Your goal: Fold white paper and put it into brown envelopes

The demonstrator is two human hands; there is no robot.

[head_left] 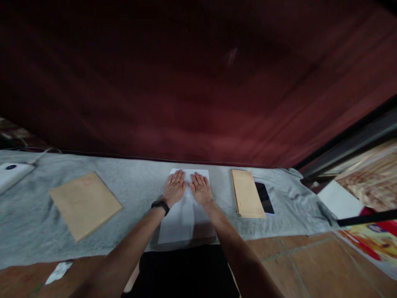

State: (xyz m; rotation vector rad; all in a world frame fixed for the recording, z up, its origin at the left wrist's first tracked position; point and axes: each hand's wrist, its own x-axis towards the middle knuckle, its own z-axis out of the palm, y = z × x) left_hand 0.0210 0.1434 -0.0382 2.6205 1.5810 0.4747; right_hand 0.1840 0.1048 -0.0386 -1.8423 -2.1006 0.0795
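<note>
A white sheet of paper (176, 229) lies in front of me on a grey cloth, its long side running away from me. My left hand (174, 187) rests flat on its upper left part, fingers stretched out and pointing forward. Beside it my right hand (201, 188) lies flat on the upper right part, its fingers spread a little. The thumbs are close together near the middle of the sheet. Neither hand grips anything. Whether more sheets lie under the top one, I cannot tell.
Left on the grey cloth (136, 178) is a brown envelope (85, 205); a white device (14, 176) with a cable stands farther left. To the right lie several narrow brown envelopes (248, 194), partly over a dark phone (264, 198). A dark red curtain (186, 103) hangs behind.
</note>
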